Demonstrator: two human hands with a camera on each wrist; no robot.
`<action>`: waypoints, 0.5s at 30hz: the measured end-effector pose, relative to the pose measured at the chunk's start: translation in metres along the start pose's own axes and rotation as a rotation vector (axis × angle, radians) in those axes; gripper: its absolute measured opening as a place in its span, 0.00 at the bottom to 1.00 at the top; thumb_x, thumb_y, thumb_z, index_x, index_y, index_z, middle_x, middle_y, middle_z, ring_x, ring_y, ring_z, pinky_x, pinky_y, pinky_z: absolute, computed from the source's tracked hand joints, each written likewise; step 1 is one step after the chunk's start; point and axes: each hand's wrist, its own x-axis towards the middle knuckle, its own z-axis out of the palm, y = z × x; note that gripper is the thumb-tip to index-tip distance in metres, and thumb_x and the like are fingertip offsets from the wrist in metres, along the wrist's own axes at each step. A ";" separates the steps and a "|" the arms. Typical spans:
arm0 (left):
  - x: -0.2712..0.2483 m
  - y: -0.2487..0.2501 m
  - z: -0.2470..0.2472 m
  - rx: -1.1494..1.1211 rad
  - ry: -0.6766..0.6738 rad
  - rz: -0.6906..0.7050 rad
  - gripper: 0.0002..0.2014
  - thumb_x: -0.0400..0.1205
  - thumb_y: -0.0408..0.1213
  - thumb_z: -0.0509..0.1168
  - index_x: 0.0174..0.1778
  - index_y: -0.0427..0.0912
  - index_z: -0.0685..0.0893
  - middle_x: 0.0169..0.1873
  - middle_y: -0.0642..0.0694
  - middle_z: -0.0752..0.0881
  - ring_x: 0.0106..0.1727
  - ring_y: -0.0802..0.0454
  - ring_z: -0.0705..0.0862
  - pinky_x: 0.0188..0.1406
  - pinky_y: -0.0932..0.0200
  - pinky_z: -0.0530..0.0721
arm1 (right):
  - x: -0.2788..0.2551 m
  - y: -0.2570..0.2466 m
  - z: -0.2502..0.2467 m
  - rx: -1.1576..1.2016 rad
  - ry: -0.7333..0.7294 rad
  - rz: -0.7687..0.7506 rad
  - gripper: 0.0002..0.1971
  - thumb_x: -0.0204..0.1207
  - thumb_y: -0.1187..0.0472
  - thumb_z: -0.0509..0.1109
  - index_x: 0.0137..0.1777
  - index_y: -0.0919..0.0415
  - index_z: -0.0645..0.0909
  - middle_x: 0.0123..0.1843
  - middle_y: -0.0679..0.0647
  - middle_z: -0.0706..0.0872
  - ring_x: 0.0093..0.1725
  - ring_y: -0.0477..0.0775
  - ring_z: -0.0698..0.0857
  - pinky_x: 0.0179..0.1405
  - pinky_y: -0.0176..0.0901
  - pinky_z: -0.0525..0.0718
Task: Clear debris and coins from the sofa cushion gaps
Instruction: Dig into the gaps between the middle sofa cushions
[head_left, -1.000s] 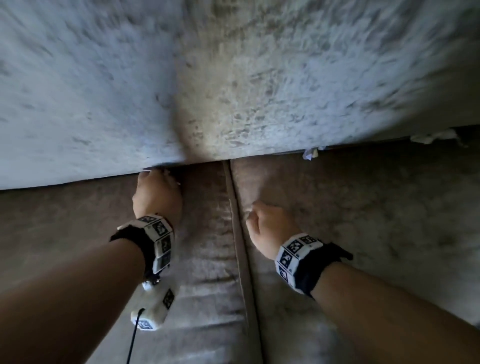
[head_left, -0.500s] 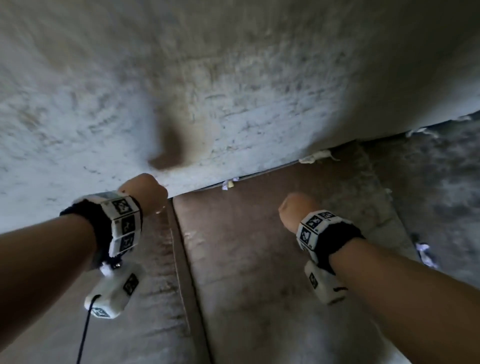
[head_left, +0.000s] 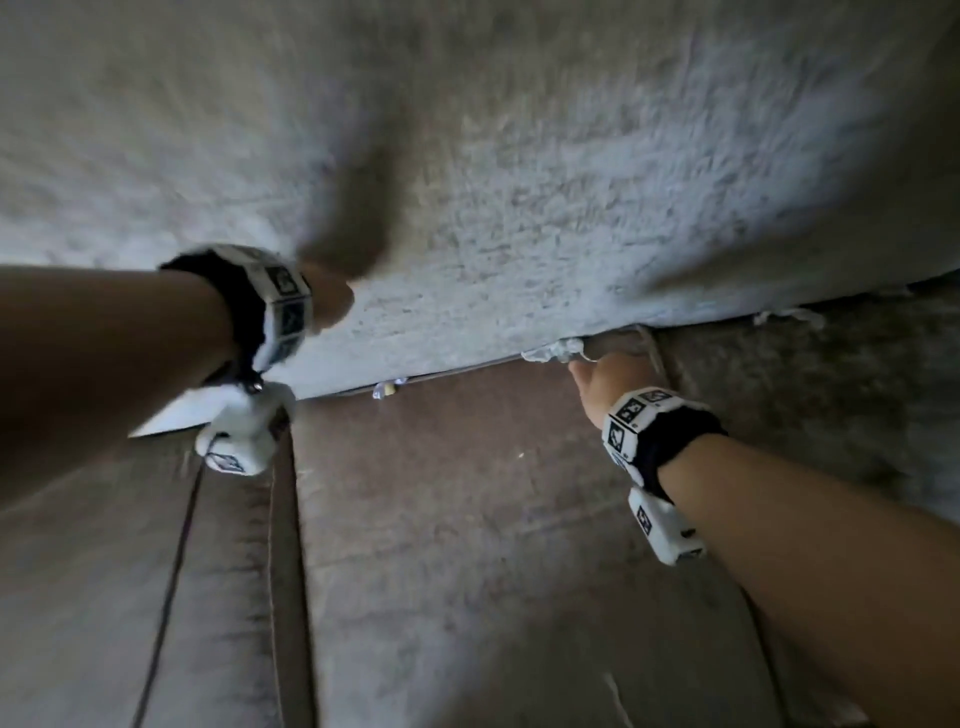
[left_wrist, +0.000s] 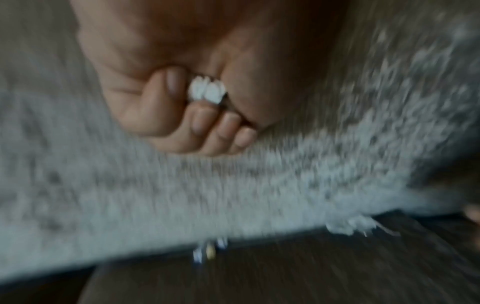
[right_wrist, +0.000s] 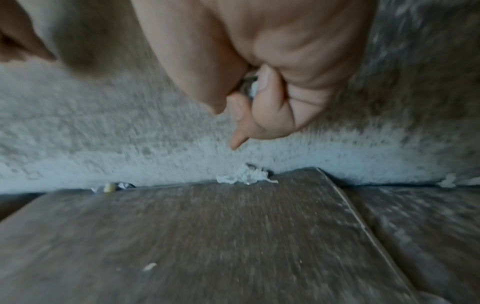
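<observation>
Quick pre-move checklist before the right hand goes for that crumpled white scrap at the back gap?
1. Crumpled white scrap exposed at the gap: ok.
2. Right hand free to take it: not ok, its grip already holds something small.
3. Forefinger apart from the scrap, path unblocked: ok.
4. Left hand free: not ok, fist closed on white bits.
5. Small wrapper-like debris further left still to collect: ok.
6. Coins in the gap: cannot tell.

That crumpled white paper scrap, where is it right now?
The paper scrap is wedged in the gap where the seat cushion meets the backrest, right of centre in the head view, just ahead of the right hand.
</observation>
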 end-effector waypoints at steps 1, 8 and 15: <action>-0.013 0.017 0.018 0.083 0.056 -0.115 0.19 0.88 0.29 0.53 0.35 0.41 0.83 0.34 0.36 0.82 0.34 0.38 0.79 0.41 0.55 0.81 | 0.007 0.001 0.007 -0.019 0.016 -0.004 0.30 0.85 0.43 0.51 0.59 0.69 0.83 0.58 0.67 0.86 0.59 0.65 0.85 0.57 0.50 0.80; 0.051 -0.018 0.116 0.440 0.343 -0.329 0.18 0.85 0.35 0.56 0.72 0.41 0.74 0.66 0.34 0.82 0.64 0.34 0.82 0.60 0.48 0.80 | 0.090 -0.009 0.067 -0.002 0.132 0.063 0.32 0.80 0.39 0.59 0.63 0.71 0.77 0.57 0.66 0.87 0.56 0.65 0.87 0.49 0.48 0.82; 0.128 -0.051 0.159 0.740 0.193 -0.169 0.32 0.81 0.42 0.61 0.81 0.49 0.59 0.79 0.42 0.70 0.78 0.41 0.71 0.72 0.43 0.76 | 0.150 -0.014 0.118 0.081 0.203 0.201 0.57 0.62 0.27 0.69 0.74 0.75 0.59 0.59 0.65 0.86 0.56 0.66 0.86 0.40 0.47 0.76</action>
